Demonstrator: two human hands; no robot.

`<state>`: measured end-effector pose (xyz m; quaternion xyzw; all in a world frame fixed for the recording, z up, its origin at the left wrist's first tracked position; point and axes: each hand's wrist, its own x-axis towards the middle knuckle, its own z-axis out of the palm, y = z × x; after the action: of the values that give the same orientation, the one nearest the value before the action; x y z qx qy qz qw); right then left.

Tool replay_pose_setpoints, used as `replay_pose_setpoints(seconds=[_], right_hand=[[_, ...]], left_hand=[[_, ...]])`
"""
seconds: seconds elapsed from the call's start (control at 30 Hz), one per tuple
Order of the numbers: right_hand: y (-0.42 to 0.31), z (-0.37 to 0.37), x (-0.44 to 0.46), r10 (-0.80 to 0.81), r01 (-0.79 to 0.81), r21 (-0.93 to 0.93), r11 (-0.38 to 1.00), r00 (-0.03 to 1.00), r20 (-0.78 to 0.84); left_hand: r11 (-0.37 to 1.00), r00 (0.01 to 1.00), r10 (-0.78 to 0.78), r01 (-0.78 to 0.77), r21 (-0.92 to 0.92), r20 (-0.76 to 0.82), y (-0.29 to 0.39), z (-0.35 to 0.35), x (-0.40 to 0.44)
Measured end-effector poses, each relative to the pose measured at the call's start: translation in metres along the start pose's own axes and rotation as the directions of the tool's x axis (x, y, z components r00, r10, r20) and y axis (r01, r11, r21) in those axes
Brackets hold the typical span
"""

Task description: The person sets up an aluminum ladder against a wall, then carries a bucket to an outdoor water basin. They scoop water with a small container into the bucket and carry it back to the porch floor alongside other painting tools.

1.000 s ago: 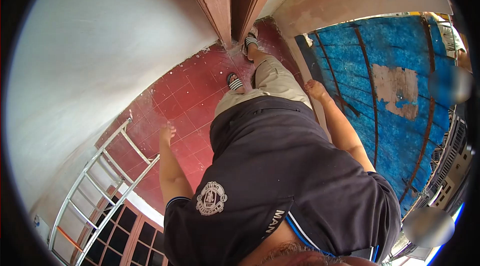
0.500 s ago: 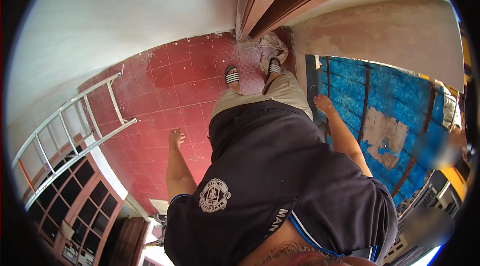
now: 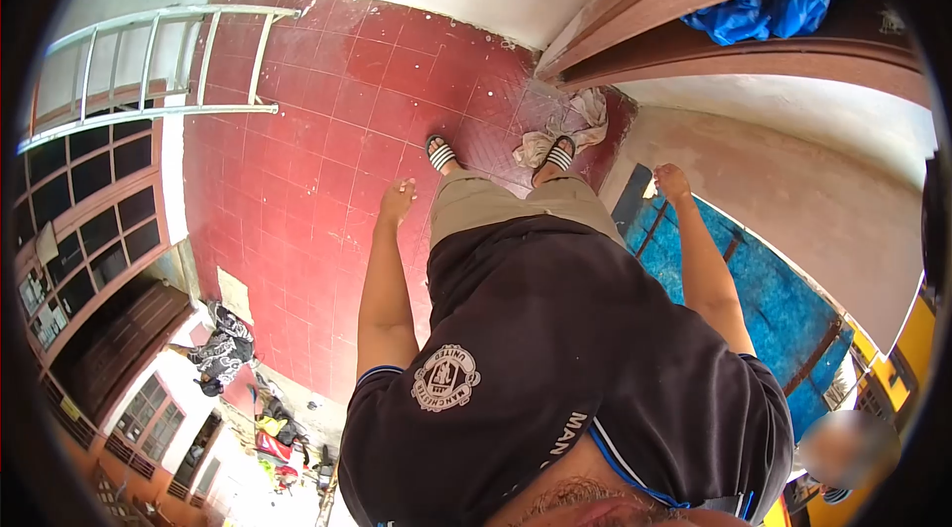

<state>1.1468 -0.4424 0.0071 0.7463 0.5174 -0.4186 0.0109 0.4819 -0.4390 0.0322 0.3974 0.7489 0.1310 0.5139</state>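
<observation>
Cloth (image 3: 587,118) lies crumpled at the right foot (image 3: 558,156) in the head view, which has swung round — left hand (image 3: 399,198) slack and empty, right hand (image 3: 672,182) curled, contents unclear — so the person (image 3: 585,319) seems merely repositioning.

It looks like a house's porch: red floor tiles (image 3: 297,180), a wooden door frame (image 3: 635,21) at one o'clock, paned windows (image 3: 131,156) at nine.
</observation>
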Motion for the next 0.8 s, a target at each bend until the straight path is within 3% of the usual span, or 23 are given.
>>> replay_pose_setpoints(seconds=[0.03, 0.17, 0.2, 0.23, 0.37, 0.47, 0.53, 0.57, 0.63, 0.73, 0.77, 0.8], right_hand=[[-0.015, -0.001, -0.005, 0.14, -0.13, 0.215, 0.968, 0.99, -0.032], [-0.019, 0.045, 0.003, 0.107, -0.108, 0.27, 0.957, 0.994, 0.017], [0.003, 0.067, 0.015, -0.076, 0.076, -0.011, 0.997, 0.997, 0.021], [0.005, 0.084, 0.023, -0.249, 0.258, -0.284, 0.924, 0.966, 0.066], [-0.081, 0.116, 0.011, -0.395, 0.384, -0.215, 0.898, 0.919, -0.01], [-0.193, 0.115, -0.008, -0.309, 0.312, -0.391, 0.866, 0.948, 0.07], [-0.238, 0.123, 0.002, -0.132, 0.137, -0.369, 0.919, 0.99, 0.041], [-0.258, 0.125, 0.005, -0.144, 0.148, -0.375, 0.915, 0.989, 0.039], [-0.293, 0.127, 0.009, -0.144, 0.144, 0.0, 0.99, 0.989, -0.035], [-0.315, 0.134, 0.012, -0.056, 0.055, 0.087, 0.995, 0.998, 0.006], [-0.324, 0.133, 0.005, -0.179, 0.176, 0.054, 0.983, 0.983, 0.049], [-0.332, 0.136, 0.0, -0.183, 0.181, 0.048, 0.982, 0.981, 0.058]], left_hand=[[0.995, 0.999, -0.041, 0.039, -0.089, -0.019, -0.013, -0.005, 0.0], [0.977, 0.988, -0.148, 0.139, -0.161, -0.047, -0.091, -0.044, -0.005], [0.964, 0.975, -0.223, 0.22, -0.147, -0.004, -0.109, -0.056, -0.008], [0.947, 0.955, -0.293, 0.296, -0.128, 0.038, -0.125, -0.071, -0.01], [0.899, 0.929, -0.367, 0.366, -0.24, 0.042, -0.187, -0.125, -0.014], [0.87, 0.91, -0.413, 0.404, -0.281, 0.028, -0.226, -0.165, -0.013], [0.838, 0.896, -0.443, 0.423, -0.344, 0.025, -0.238, -0.196, -0.008], [0.836, 0.898, -0.439, 0.417, -0.356, 0.019, -0.246, -0.209, -0.002], [0.851, 0.896, -0.444, 0.423, -0.31, 0.004, -0.259, -0.231, 0.008], [0.857, 0.91, -0.414, 0.377, -0.351, -0.035, -0.25, -0.259, 0.02], [0.853, 0.908, -0.418, 0.378, -0.359, -0.038, -0.25, -0.264, 0.03], [0.86, 0.918, -0.394, 0.35, -0.371, -0.05, -0.251, -0.267, 0.041]])
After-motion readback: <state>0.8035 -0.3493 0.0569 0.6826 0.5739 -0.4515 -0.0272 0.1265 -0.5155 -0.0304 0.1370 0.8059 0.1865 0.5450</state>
